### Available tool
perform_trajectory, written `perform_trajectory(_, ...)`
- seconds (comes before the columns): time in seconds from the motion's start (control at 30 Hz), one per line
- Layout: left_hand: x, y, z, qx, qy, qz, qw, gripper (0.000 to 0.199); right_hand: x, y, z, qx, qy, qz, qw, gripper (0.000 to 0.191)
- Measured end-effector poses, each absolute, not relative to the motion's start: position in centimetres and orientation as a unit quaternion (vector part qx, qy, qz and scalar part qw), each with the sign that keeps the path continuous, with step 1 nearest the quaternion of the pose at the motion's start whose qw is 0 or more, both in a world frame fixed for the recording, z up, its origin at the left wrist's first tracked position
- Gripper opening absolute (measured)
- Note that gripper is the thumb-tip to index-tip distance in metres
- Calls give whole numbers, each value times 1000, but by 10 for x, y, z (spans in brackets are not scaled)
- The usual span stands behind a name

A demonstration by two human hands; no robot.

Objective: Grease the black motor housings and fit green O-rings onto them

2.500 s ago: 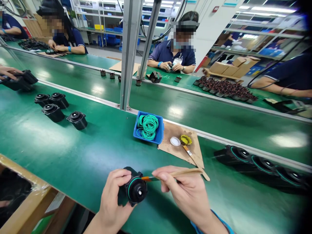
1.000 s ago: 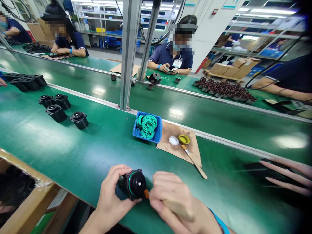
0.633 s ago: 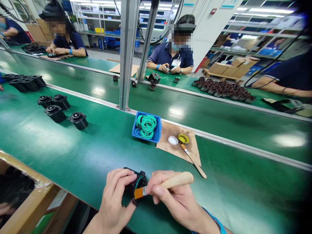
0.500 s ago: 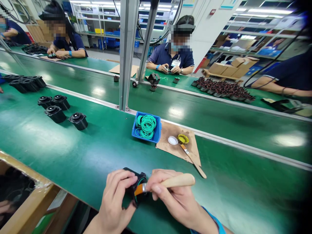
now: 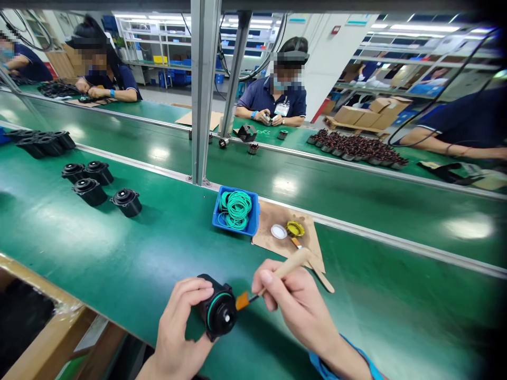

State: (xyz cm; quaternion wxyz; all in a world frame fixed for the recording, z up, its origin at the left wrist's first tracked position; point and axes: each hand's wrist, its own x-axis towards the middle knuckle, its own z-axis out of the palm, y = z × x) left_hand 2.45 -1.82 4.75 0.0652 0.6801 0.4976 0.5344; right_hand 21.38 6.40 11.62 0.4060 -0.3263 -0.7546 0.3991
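Observation:
My left hand (image 5: 180,322) is closed round a black cylindrical motor housing (image 5: 211,295), tilted so its end faces right. A green rubber ring (image 5: 212,305) circles that end, and a pale shaft tip shows at its middle. In my right hand (image 5: 289,295) is a paintbrush (image 5: 285,266) with a wooden handle. Its orange bristles are at the right edge of the housing; whether they touch cannot be made out. Beyond my hands, a blue bin (image 5: 253,224) holds several green rings (image 5: 237,208).
Cardboard (image 5: 263,243) carries a yellow pot (image 5: 295,228), a white lid (image 5: 279,231) and a second brush (image 5: 322,278). Several black housings (image 5: 127,202) stand at left. A metal post (image 5: 200,100) rises behind the bin. Co-workers (image 5: 273,100) sit across the bench.
My right hand has drawn the brush back to the right, off the green ring. The housing is turned so that its ringed end now shows. The view has shifted slightly.

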Motion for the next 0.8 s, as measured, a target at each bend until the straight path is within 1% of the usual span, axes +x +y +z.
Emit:
perform_trajectory(0.07,22,-18,46,672,501,539,80,33,216,63,116,-303,-728,436,434,38)
perform_trajectory(0.1,21,-18,46,672,500,540,84,34,217,63,116,-280,-731,446,435,34)
perform_trajectory(0.23,18,-18,48,673,486,547,108,33,223,69,122,-149,-801,438,379,17)
perform_trajectory(0.33,16,-19,51,674,479,542,154,34,228,78,130,-80,-819,446,352,17)
perform_trajectory(0.47,15,-20,53,677,454,541,207,39,231,86,138,-79,-811,481,324,18)
perform_trajectory(0.6,14,-21,54,689,436,537,214,37,229,87,136,-78,-807,500,304,20)
perform_trajectory(0.8,13,-22,53,702,427,532,202,33,230,87,134,-86,-824,481,288,20)
